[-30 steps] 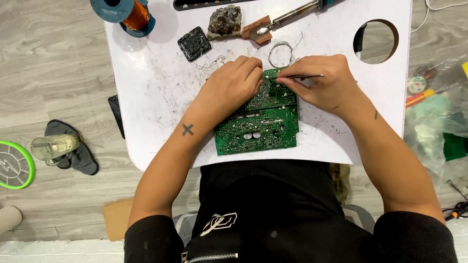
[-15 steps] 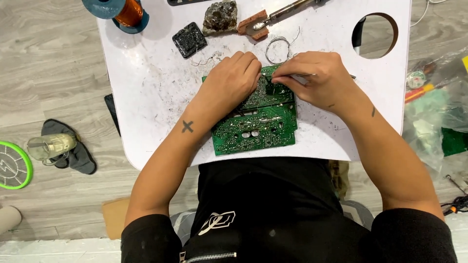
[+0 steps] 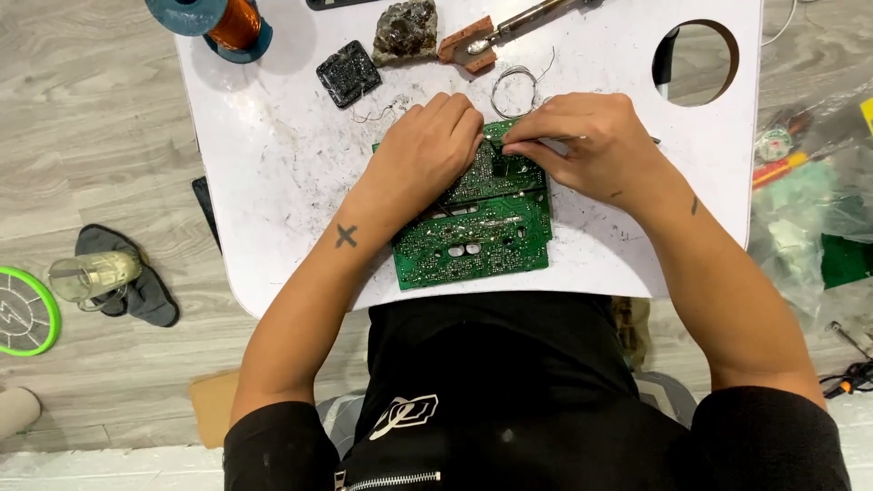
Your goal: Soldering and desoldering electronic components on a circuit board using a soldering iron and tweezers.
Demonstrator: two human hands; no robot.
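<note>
A green circuit board (image 3: 482, 236) lies solder side up on a small white table (image 3: 273, 182) over my lap. My left hand (image 3: 427, 155) rests flat on the board's far left part, fingers together, pressing it down. My right hand (image 3: 582, 141) is at the board's far edge, fingers pinched around a thin dark tool whose tip shows at the right of the hand (image 3: 655, 140). The fingertips of both hands nearly meet over the board's top edge. What the tool's other end touches is hidden under my fingers.
At the table's far edge sit a spool of copper wire (image 3: 227, 23), a black square part (image 3: 347, 73), a dark lumpy block (image 3: 406, 32), a soldering iron on a brick piece (image 3: 491, 38) and a coil of solder wire (image 3: 515, 89). A round hole (image 3: 696, 62) pierces the table's right corner. Plastic bags (image 3: 809, 209) lie at right.
The view has shifted slightly. Both hands stay on the board; my right hand has edged a little left along the far edge with the tool.
</note>
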